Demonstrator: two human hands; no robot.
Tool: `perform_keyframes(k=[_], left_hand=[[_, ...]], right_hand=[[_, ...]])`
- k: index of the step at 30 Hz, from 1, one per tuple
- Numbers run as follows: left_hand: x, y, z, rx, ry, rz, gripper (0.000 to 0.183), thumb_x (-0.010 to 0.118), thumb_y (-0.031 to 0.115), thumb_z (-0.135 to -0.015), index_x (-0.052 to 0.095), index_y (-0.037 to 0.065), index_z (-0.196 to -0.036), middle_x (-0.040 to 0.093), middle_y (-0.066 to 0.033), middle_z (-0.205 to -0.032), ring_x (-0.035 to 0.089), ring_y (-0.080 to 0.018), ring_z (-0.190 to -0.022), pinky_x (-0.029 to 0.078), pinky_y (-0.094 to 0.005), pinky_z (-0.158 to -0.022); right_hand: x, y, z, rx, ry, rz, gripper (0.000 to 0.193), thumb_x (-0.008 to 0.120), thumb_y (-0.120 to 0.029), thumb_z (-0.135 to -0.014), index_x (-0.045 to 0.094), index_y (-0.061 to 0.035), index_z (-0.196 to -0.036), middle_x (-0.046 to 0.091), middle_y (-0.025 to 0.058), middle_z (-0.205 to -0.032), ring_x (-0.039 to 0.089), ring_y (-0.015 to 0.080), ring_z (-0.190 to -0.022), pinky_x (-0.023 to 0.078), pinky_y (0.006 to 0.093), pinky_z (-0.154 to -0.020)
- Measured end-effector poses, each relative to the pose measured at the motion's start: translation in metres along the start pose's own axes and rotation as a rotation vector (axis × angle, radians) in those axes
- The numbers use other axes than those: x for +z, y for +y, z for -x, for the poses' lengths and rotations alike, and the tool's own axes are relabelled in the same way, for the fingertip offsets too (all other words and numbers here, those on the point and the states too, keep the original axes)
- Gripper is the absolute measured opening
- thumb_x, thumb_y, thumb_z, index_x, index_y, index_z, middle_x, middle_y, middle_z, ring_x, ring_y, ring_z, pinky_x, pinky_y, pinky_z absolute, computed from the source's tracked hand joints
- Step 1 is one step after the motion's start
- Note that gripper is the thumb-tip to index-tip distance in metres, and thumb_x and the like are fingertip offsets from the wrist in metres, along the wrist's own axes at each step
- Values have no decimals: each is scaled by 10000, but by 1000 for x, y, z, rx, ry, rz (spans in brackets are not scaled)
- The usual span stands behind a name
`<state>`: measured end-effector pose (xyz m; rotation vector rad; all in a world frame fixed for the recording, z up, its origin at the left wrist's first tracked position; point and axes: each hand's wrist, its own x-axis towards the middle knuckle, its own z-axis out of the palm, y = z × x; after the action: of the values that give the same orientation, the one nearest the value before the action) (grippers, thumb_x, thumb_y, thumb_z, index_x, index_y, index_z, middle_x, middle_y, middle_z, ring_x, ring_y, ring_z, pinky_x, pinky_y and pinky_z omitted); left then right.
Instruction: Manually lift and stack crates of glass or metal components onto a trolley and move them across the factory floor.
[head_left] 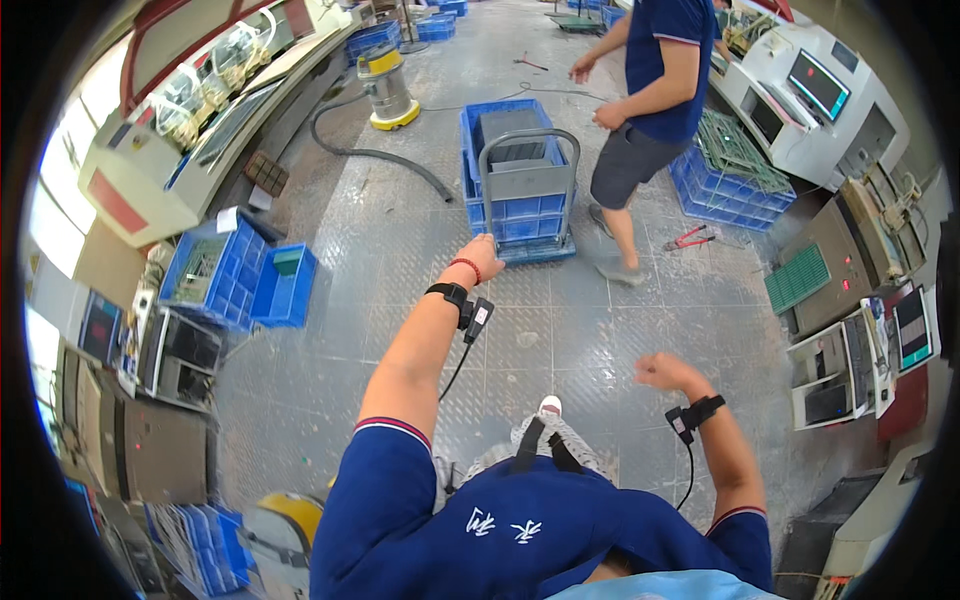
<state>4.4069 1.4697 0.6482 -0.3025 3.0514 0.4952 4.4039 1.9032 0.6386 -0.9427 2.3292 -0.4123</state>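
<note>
My left hand [482, 256] reaches forward, its fingers curled in, with a red bead bracelet and a black strap on the wrist. In the picture it overlaps the foot of the left post of a grey metal push handle [529, 182]; whether it touches the post I cannot tell. That handle belongs to a blue-decked trolley [545, 250], which carries blue crates [530, 212] with dark flat panels [512, 128] in the top one. Out to the right, my right hand [664, 370] hangs above the floor, loosely closed, with nothing visible in it.
A person [655, 90] in a navy shirt walks just right of the trolley. Red-handled cutters [688, 240] lie beyond. A vacuum cleaner [388, 90] and its hose [385, 155] are ahead left. Blue crates [222, 268] and machines [845, 90] line both sides.
</note>
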Motion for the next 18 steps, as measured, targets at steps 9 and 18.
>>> perform_keyframes(k=[9, 18], left_hand=[[-25, -18, -209, -10, -36, -19, 745, 624, 241, -714, 238, -47, -1283, 225, -217, -1353, 229, -302, -1264, 247, -336, -1028], [1, -57, -375, 95, -83, 28, 575, 693, 278, -628, 479, 17, -1095, 438, -154, -1162, 391, -329, -1116, 333, -402, -933]], right_hand=[[-147, -5, -224, -160, 74, 180, 478, 636, -244, -708, 505, 9, -1092, 528, 202, -1067, 507, 338, -995, 411, 370, -849], [-221, 12, -469, -215, 509, 420, 612, 720, -243, -622, 441, 0, -1110, 407, 171, -1204, 405, 342, -1118, 384, 402, -873]])
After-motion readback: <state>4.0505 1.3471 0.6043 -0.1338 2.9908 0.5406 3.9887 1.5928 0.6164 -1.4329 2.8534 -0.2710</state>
